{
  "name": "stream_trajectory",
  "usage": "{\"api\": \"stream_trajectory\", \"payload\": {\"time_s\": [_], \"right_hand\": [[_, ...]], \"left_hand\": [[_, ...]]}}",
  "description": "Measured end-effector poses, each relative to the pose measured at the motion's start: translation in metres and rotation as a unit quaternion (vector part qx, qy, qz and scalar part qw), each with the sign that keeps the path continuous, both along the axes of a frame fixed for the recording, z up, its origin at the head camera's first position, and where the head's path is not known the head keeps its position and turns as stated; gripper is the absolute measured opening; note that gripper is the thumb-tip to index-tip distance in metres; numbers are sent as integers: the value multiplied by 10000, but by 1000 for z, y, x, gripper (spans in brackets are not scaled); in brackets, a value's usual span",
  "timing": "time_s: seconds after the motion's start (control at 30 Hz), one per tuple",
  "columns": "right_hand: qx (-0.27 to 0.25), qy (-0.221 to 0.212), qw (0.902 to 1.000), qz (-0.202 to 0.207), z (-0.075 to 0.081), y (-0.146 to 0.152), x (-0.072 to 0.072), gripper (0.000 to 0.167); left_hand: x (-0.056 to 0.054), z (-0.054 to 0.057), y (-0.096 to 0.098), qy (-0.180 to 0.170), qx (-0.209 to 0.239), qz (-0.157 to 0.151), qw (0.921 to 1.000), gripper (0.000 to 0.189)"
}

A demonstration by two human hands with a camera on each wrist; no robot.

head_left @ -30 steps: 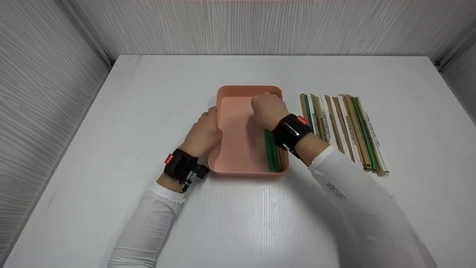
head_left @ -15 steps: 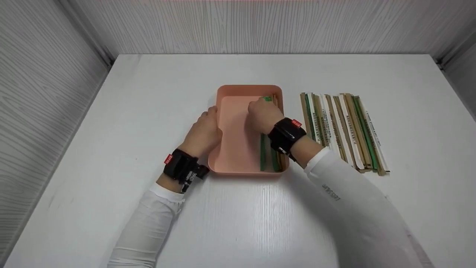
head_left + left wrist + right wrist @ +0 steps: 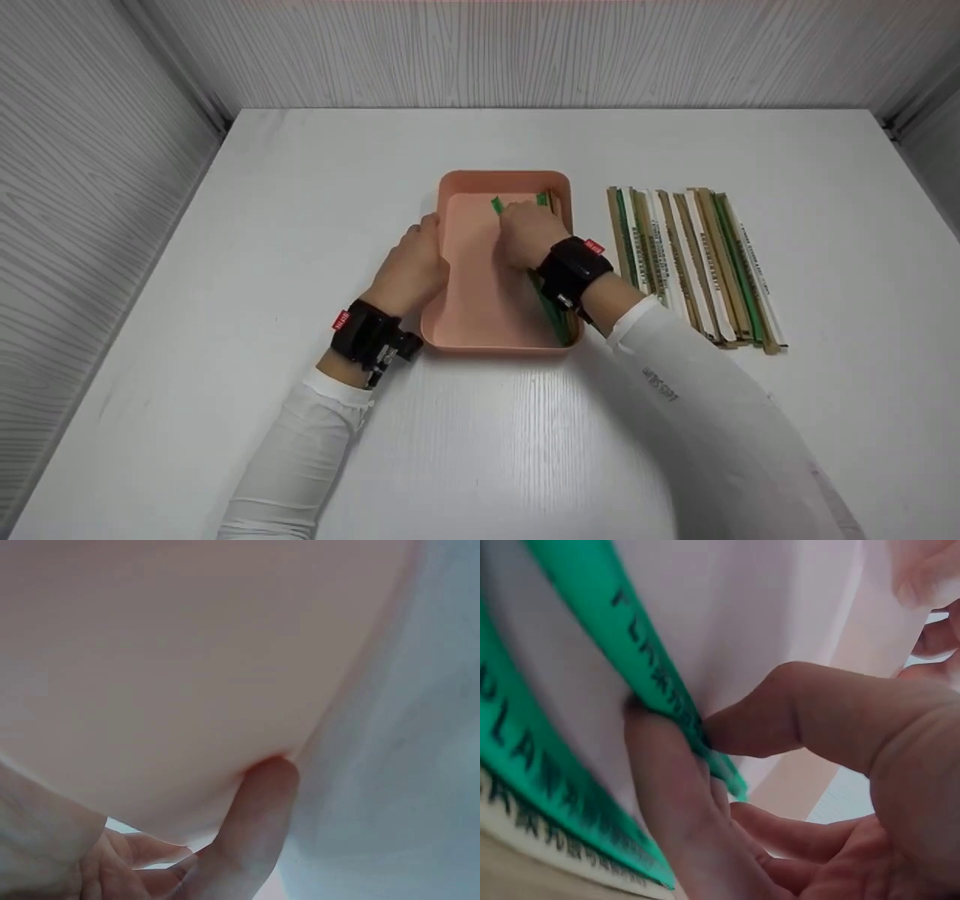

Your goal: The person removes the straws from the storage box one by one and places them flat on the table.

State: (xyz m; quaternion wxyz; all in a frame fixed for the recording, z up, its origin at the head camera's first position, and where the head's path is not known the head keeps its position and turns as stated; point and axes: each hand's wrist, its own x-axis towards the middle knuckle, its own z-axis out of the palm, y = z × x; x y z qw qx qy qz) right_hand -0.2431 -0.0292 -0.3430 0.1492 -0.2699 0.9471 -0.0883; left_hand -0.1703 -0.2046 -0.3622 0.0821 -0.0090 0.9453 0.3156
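A pink rectangular tray [image 3: 480, 322] sits on the white table. My left hand [image 3: 409, 270] grips its left wall; in the left wrist view the thumb [image 3: 262, 817] lies against the pink side. Inside the tray, my right hand [image 3: 529, 232] pinches a green wrapped straw [image 3: 649, 652] between thumb and index finger. That straw slants, its far end [image 3: 497, 203] sticking out left of the knuckles. Along the tray's right wall lie another green straw [image 3: 562, 795] and brown ones [image 3: 553, 201], partly hidden under my right hand and wrist.
Right of the tray, several wrapped straws [image 3: 705, 262] in brown, white and green lie side by side on the table [image 3: 480, 442]. My right forearm [image 3: 705, 390] reaches across near their lower ends. Grey wood-grain panels [image 3: 525, 52] border the table.
My right hand has shifted slightly left and towards me, drawing a green straw away from those by the right wall; its far end has swung left. The left hand stays on the tray.
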Motion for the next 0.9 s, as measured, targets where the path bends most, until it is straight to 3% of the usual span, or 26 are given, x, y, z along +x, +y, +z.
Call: {"api": "stream_trajectory", "payload": {"time_s": [0.37, 0.47, 0.53, 0.6, 0.73, 0.9], "right_hand": [[-544, -258, 9978, -282, 5, 1, 6, 32], [-879, -397, 9947, -350, 12, 4, 9, 29], [-1220, -434, 9910, -343, 18, 8, 12, 17], [-1625, -480, 9850, -315, 23, 13, 16, 5], [-2540, -487, 9658, -193, 33, 29, 23, 43], [-3522, -450, 9337, -468, 49, 61, 26, 48]], "left_hand": [[-1, 0, 0, 0, -70, 6, 10000, 65], [-1, -1, -1, -22, -60, 32, 10000, 65], [0, -2, -2, 6, -69, -9, 10000, 65], [0, -2, -3, 41, -96, -42, 9999, 64], [2, -2, -5, 73, -116, -60, 9999, 65], [2, 0, -5, 42, -39, 51, 10000, 66]]}}
